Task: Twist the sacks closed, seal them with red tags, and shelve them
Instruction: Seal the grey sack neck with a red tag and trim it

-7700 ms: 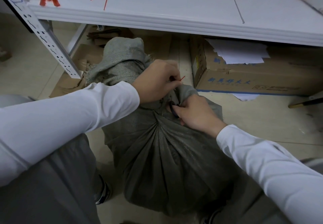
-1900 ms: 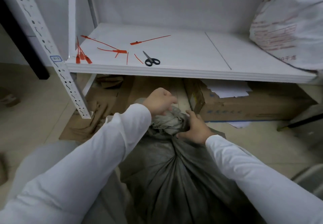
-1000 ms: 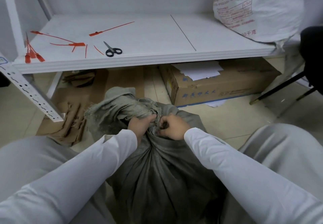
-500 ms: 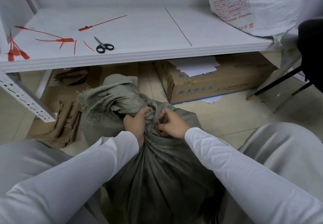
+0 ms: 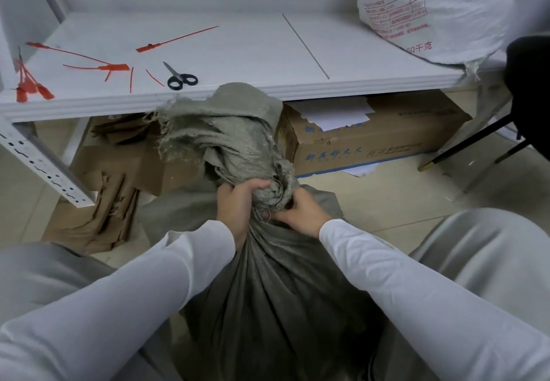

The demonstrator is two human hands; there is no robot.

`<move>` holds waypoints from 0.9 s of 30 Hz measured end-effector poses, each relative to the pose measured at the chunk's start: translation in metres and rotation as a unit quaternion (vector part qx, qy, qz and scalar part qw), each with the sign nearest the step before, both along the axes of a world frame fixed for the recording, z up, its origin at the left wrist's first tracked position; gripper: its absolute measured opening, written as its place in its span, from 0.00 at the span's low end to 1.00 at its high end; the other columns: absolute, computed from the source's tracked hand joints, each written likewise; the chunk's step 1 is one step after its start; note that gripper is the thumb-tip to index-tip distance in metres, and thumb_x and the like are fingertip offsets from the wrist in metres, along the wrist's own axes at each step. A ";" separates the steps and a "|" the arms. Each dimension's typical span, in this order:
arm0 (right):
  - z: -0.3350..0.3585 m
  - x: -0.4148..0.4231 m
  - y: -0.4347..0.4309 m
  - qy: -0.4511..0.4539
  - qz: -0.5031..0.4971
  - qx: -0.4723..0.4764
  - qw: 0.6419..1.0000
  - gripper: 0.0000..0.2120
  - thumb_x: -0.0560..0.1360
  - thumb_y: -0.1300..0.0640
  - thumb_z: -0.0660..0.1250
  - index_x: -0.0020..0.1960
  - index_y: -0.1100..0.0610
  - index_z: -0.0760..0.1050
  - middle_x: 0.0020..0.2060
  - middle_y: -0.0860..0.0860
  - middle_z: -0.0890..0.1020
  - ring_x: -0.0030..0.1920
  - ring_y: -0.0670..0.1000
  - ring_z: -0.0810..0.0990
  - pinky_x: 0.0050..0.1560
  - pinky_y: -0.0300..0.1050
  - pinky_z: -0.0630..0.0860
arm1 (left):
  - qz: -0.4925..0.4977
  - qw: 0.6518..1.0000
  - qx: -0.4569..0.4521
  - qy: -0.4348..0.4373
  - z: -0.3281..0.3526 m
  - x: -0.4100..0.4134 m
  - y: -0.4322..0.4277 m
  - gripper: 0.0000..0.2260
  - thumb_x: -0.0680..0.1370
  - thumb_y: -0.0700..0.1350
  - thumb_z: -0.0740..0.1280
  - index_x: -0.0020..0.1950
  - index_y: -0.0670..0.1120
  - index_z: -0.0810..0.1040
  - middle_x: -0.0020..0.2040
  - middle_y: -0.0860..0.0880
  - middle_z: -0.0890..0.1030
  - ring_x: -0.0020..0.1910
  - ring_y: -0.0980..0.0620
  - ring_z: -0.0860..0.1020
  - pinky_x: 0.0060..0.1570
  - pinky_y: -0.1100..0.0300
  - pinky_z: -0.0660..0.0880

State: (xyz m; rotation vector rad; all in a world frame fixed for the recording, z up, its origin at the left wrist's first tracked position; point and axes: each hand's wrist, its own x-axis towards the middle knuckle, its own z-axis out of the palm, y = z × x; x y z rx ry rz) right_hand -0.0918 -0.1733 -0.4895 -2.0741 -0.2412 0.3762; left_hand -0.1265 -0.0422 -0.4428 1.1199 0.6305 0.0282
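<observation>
Grey sack (image 5: 268,291), six o'clock: twisted neck (image 5: 272,194) is gripped by left hand (image 5: 238,206) and right hand (image 5: 300,214), presumably for hoisting onto shelf (image 5: 238,53) at twelve.

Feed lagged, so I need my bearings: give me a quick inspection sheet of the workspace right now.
Surface: white shelf above tiled floor.
Job's things: grey sack on floor, neck twisted, no tag seen on it; red tags loose on shelf; white sack shelved right.
Clutter: scissors on shelf; cardboard box and flattened cardboard beneath.
Hands: left hand and right hand grip the sack's neck.
Cables: nothing seen.
Surroundings: dark chair at right.
</observation>
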 end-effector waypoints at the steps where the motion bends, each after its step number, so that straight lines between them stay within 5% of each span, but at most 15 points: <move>1: 0.000 0.000 -0.001 0.003 0.004 0.002 1.000 0.28 0.67 0.55 0.78 0.65 0.57 0.75 0.59 0.52 0.81 0.61 0.50 0.78 0.65 0.49 0.73 | -0.019 1.000 0.012 -0.007 -0.001 0.001 0.002 0.18 0.65 0.35 0.73 0.54 0.40 0.78 0.50 0.43 0.83 0.48 0.44 0.83 0.49 0.47 0.81; 7: -0.001 -0.010 -0.006 0.016 -0.006 0.021 1.000 0.29 0.68 0.56 0.78 0.67 0.58 0.74 0.61 0.50 0.81 0.63 0.49 0.77 0.68 0.44 0.70 | -0.120 0.992 0.037 0.020 -0.005 0.012 0.012 0.42 0.49 0.43 0.77 0.64 0.38 0.75 0.55 0.45 0.83 0.51 0.46 0.82 0.38 0.59 0.79; 11: -0.001 -0.017 -0.014 0.011 -0.075 0.031 0.997 0.33 0.62 0.52 0.82 0.61 0.55 0.70 0.58 0.50 0.80 0.60 0.48 0.77 0.66 0.50 0.73 | -0.182 0.982 0.030 0.044 -0.003 0.014 0.020 0.23 0.59 0.41 0.75 0.54 0.41 0.81 0.51 0.49 0.84 0.51 0.50 0.81 0.44 0.60 0.76; 14: 0.013 -0.018 -0.022 -0.168 -0.134 -0.059 0.975 0.43 0.57 0.48 0.83 0.64 0.59 0.65 0.61 0.55 0.73 0.63 0.53 0.72 0.65 0.48 0.70 | -0.227 0.972 0.051 0.046 -0.005 0.020 0.028 0.33 0.54 0.42 0.77 0.59 0.41 0.80 0.57 0.48 0.83 0.57 0.47 0.79 0.57 0.53 0.75; 17: 0.031 -0.015 -0.026 -0.338 -0.042 -0.201 0.919 0.54 0.56 0.45 0.82 0.74 0.59 0.59 0.73 0.57 0.64 0.72 0.56 0.62 0.71 0.48 0.62 | -0.267 0.959 0.080 0.044 -0.005 0.021 0.029 0.37 0.51 0.44 0.78 0.61 0.43 0.79 0.60 0.49 0.81 0.61 0.46 0.77 0.64 0.48 0.71; 22: 0.047 -0.007 -0.022 -0.433 0.112 -0.321 0.835 0.59 0.56 0.42 0.80 0.78 0.46 0.49 0.73 0.55 0.65 0.71 0.57 0.66 0.66 0.53 0.67 | -0.285 0.954 0.086 0.025 0.000 0.019 0.027 0.22 0.63 0.34 0.71 0.57 0.45 0.81 0.53 0.49 0.85 0.55 0.47 0.80 0.57 0.51 0.76; 27: 0.043 -0.005 -0.012 -0.441 0.154 -0.398 0.790 0.53 0.53 0.35 0.77 0.73 0.50 0.64 0.64 0.57 0.72 0.65 0.59 0.70 0.65 0.54 0.66 | -0.300 0.944 0.129 0.054 -0.005 0.016 0.024 0.20 0.64 0.32 0.69 0.56 0.41 0.80 0.51 0.44 0.84 0.52 0.44 0.81 0.51 0.53 0.78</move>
